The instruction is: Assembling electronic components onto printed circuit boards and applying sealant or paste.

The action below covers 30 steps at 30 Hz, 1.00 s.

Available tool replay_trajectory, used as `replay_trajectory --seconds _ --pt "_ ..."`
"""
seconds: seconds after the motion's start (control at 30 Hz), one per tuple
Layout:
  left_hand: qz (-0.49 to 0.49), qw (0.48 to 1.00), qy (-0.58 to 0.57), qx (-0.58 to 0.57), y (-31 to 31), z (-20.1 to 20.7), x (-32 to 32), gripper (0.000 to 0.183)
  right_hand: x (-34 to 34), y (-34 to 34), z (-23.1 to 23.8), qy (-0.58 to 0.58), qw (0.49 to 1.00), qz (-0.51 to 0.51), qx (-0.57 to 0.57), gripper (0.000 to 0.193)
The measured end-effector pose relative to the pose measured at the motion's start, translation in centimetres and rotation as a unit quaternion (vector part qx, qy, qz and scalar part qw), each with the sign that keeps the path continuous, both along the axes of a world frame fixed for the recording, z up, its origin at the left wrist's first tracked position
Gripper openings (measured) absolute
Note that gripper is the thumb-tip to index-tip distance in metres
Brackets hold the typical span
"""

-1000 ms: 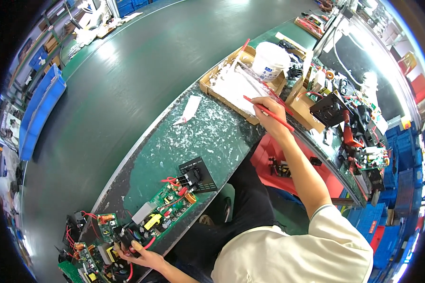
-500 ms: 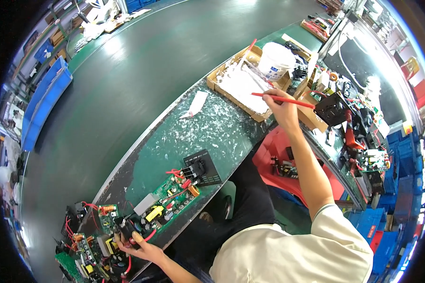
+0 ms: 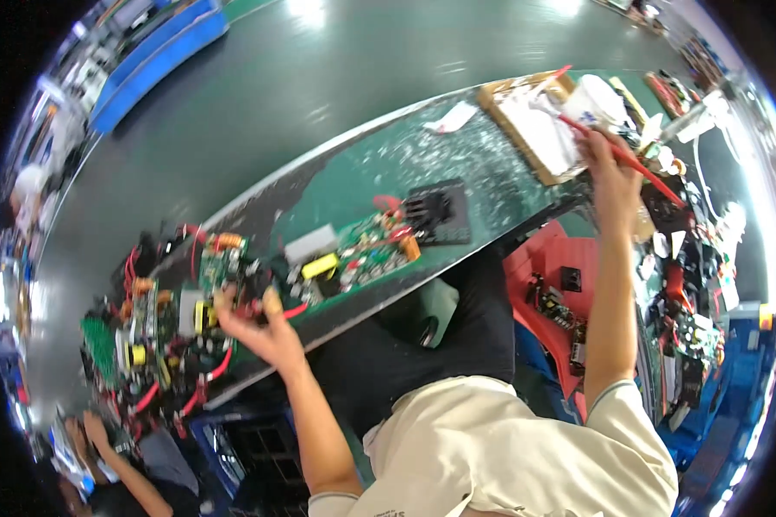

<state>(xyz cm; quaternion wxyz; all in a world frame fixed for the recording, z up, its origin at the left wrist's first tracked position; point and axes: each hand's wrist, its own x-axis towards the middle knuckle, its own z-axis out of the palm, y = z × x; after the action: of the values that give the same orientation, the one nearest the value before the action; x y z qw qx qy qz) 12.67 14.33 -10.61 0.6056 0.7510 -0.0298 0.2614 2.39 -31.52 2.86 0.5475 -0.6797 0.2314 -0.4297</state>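
Note:
My right hand [image 3: 614, 168] is closed around a long, thin red stick [image 3: 655, 179], whose far end points toward white paste [image 3: 543, 129] in a shallow cardboard box [image 3: 519, 142]. The stick's tip is too blurred to make out. My left hand [image 3: 272, 340] is at the left of the bench, thumb and fingers spread beside a black part with red wires [image 3: 254, 284]. Right of it lies a green circuit board [image 3: 353, 263] with a yellow component and a grey block. A black slotted panel [image 3: 453, 215] adjoins the board's far end.
Several wired circuit boards [image 3: 159, 336] crowd the bench's left end. A white bucket [image 3: 597, 99] stands in the box, and a white scrap [image 3: 451, 118] lies beyond. A red bin [image 3: 560, 267] with parts sits below; electronics [image 3: 690, 310] pile up at right. Another person's hand [image 3: 95, 431] is lower left.
My view has swung left, so the bench appears shifted right and up. My left hand's fingers look more spread beside the black part. My right hand still holds the red stick.

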Motion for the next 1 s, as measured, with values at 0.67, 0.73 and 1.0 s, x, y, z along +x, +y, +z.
replay_trajectory --seconds 0.67,0.73,1.0 --pt "-0.025 0.999 0.028 0.001 -1.6 2.3 -0.5 0.097 -4.7 18.6 -1.1 0.107 0.885 0.295 -0.345 0.016" --pt "-0.015 0.999 0.035 0.023 -1.6 2.3 -0.5 0.095 -4.5 18.8 -1.5 0.108 0.885 0.298 -0.341 0.016" --pt "-0.013 0.999 0.035 0.031 -1.5 1.9 -0.4 0.085 -2.9 19.4 -1.7 0.067 0.881 0.272 -0.382 0.017"
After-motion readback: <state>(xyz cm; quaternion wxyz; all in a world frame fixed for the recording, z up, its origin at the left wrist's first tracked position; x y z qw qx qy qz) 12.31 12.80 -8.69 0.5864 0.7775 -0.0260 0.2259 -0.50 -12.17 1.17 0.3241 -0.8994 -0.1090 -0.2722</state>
